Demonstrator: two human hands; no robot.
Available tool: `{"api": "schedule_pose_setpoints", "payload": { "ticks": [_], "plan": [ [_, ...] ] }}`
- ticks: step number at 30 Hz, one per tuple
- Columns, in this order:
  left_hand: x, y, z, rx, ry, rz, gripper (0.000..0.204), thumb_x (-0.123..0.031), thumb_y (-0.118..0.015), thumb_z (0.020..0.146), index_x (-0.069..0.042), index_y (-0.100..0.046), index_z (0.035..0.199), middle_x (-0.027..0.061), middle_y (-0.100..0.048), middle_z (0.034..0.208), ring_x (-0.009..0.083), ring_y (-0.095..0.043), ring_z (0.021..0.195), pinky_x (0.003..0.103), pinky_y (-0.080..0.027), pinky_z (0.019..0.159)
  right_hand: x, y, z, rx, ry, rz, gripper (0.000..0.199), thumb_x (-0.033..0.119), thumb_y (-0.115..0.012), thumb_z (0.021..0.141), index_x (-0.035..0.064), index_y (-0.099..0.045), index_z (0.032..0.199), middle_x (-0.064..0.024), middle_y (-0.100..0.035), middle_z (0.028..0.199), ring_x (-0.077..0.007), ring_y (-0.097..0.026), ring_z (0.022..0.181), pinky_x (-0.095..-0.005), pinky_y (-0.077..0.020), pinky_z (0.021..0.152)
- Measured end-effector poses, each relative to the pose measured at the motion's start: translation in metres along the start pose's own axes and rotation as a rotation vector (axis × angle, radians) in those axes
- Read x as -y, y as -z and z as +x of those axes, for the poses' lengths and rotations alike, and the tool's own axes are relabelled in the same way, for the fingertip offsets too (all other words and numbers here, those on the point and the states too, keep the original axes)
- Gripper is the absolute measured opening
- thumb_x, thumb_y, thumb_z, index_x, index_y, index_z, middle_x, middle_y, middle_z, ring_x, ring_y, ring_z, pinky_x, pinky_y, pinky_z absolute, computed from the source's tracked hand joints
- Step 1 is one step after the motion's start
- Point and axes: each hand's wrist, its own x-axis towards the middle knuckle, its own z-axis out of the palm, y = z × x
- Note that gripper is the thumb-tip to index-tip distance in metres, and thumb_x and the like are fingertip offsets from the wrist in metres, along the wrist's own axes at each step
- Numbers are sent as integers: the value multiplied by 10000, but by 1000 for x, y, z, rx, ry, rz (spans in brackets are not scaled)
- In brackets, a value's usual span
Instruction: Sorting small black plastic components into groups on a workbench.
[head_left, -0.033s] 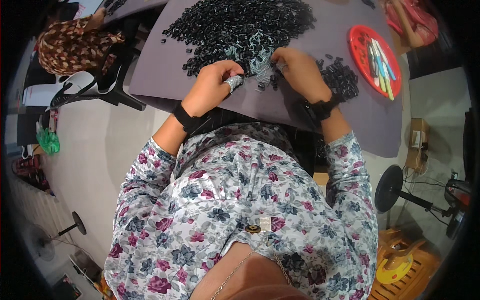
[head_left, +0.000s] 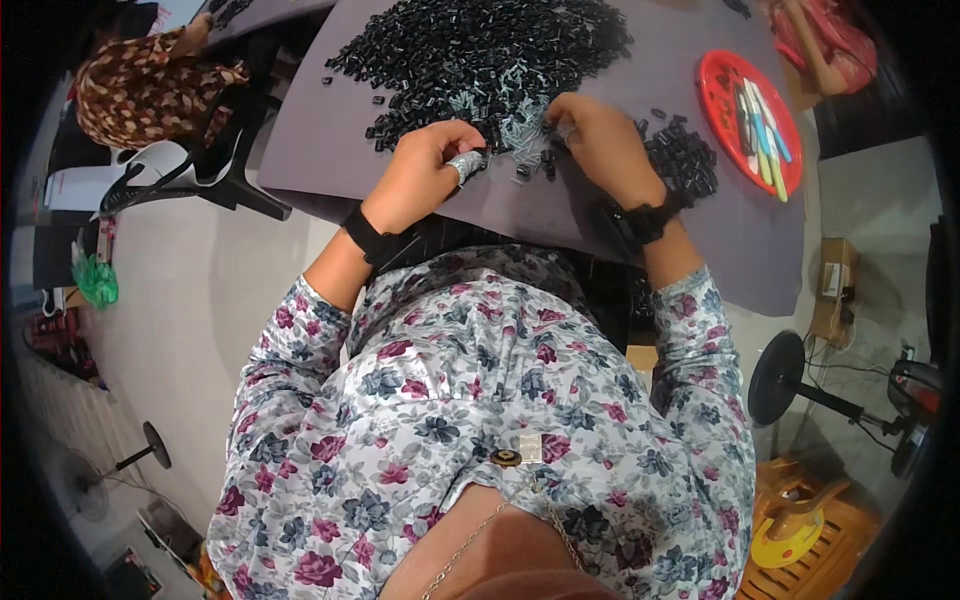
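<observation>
My left hand (head_left: 425, 168) is closed at the near edge of the pile, pinching a small black plastic piece (head_left: 481, 155) between finger and a thumb wrapped in silvery tape (head_left: 463, 168). My right hand (head_left: 610, 155) is bent with its fingers together beside a heap of thin grey pins (head_left: 522, 130). A greyish wrap (head_left: 567, 131) shows on one of its fingers. Its fingertips are partly hidden, and whatever they hold cannot be made out. Beyond both hands spreads a large pile of small black plastic pieces (head_left: 470, 60).
A smaller group of black pieces (head_left: 682, 158) lies right of my right hand on the grey-covered table (head_left: 740, 240). A red plate (head_left: 708, 75) holds several knife-like tools. Other people sit at far left and far right. A black chair (head_left: 235, 180) stands left, a fan (head_left: 778, 378) lower right.
My right hand has shifted very slightly to the right, away from the pins. My left hand stays in about the same place.
</observation>
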Motion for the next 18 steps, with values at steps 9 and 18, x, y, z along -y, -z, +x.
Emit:
{"api": "schedule_pose_setpoints", "payload": {
  "ticks": [9, 18],
  "plan": [
    [-2, 6, -6, -1, 75, -98, 153, 39, -636, 937, -3, -664, 1081, -47, -622, 933, 42, -552, 843, 217, -473, 749, 33, -22, 2, 85, 228, 90, 251, -41, -610, 773, 57, -665, 998, -119, -649, 977, -351, -659, 918, -417, -534, 759],
    [11, 8, -9, -22, 16, -53, 148, 30, -618, 935, 0, -665, 1072, -44, -621, 918, 45, -548, 834, 223, -469, 733, 31, -18, 3, 30, 164, 46, 120, 36, -611, 860, 74, -686, 945, -116, -642, 931, -374, -662, 870, -466, -532, 756]
  ]
}}
